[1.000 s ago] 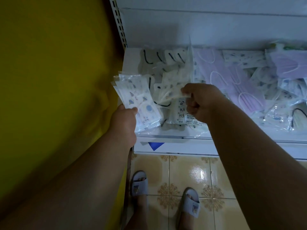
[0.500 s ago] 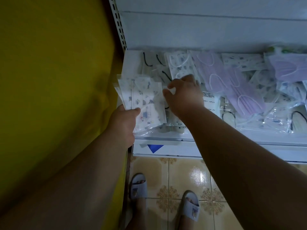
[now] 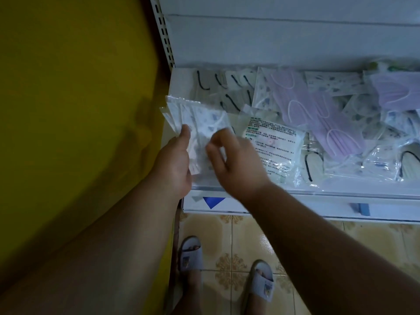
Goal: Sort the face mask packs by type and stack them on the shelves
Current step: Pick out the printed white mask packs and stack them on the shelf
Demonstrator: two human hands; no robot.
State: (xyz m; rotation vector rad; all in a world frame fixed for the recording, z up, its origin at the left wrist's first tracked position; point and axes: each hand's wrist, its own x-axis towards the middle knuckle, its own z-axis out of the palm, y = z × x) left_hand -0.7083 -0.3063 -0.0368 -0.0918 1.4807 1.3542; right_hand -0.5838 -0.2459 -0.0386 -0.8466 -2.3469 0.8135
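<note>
Holding a fan of printed mask packs [image 3: 200,123] up near the shelf's left end, the left hand [image 3: 175,164] grips them by the bottom with its thumb on top. The right hand [image 3: 236,162] has come back from the pile and is now just beside the fan, fingers loosely curled and blurry; I cannot tell if it holds a pack. It looks like one more pack joins the bunch. On the shelf [image 3: 295,201] lie mixed packs: purple masks [image 3: 318,114], black-looped ones [image 3: 218,87], and a text-printed pack [image 3: 272,144].

Head view, steeply down, seemingly close.
</note>
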